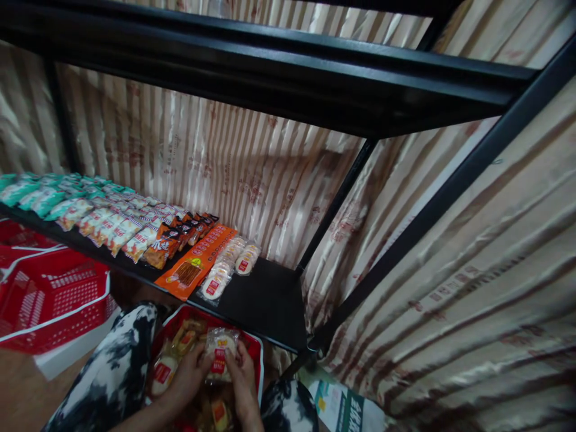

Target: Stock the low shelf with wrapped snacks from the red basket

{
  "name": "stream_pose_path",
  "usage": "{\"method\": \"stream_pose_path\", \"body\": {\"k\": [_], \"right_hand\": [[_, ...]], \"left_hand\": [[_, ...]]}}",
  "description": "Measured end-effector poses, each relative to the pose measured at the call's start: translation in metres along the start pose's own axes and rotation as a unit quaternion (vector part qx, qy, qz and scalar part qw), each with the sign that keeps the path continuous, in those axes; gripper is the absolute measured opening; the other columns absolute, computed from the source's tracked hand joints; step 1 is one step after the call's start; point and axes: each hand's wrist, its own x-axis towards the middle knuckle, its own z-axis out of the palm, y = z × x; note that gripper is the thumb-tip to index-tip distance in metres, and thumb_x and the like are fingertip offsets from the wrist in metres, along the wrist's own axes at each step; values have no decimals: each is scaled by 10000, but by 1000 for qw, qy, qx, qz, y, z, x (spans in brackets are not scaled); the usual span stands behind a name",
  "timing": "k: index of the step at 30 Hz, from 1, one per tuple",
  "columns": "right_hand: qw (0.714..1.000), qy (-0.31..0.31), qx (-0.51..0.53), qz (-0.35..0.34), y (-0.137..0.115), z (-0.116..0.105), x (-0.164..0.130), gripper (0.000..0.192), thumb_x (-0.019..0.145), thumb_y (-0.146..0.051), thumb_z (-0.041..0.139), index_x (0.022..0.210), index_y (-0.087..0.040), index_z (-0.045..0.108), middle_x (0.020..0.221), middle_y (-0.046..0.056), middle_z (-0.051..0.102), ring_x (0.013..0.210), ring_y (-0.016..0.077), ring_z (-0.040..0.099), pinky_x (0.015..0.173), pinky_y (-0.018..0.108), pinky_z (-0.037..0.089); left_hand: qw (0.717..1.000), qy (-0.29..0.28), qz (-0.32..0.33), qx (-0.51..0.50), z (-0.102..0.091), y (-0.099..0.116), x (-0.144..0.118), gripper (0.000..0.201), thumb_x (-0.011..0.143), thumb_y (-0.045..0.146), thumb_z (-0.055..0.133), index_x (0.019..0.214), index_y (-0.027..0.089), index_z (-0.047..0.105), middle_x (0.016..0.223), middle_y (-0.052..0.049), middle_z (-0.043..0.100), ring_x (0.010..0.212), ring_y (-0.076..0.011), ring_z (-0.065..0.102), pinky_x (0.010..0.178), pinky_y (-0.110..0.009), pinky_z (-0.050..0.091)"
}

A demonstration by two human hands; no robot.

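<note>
I see a big black shelf (270, 297) with rows of snack packs (117, 219) on it; a striped curtain (472, 270) hangs behind; a red basket (49, 300) sits at the left; down low, my left hand (186, 375) and right hand (243, 375) both hold one clear cracker pack (219, 354) over a red tray (254, 348), fingers curled around it.
</note>
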Motion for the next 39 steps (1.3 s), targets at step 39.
{"method": "stream_pose_path", "body": {"k": [39], "right_hand": [[930, 154, -330, -45, -72, -68, 161, 399, 729, -565, 464, 653, -186, 565, 530, -28, 522, 507, 120, 483, 490, 212, 340]], "left_hand": [[971, -30, -1, 235, 61, 114, 189, 418, 773, 145, 437, 1180, 103, 527, 1174, -118, 540, 1095, -181, 509, 957, -239, 351]]}}
